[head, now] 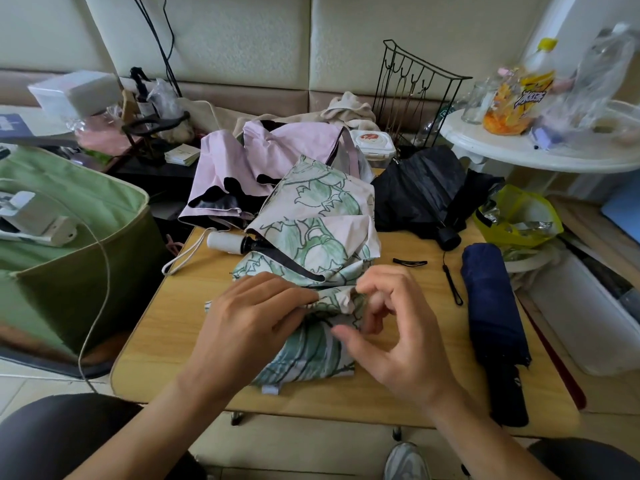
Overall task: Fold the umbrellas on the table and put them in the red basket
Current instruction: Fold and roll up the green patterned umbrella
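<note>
Both hands, left (252,317) and right (391,327), pinch floral umbrella (311,220) fabric; green bag (86,244) holds white devices (31,216).

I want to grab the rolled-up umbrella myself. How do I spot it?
Look at the wooden table, then its right edge. The dark blue umbrella lies there, rolled into a tight tube. The other umbrellas are loose and crumpled.
</note>
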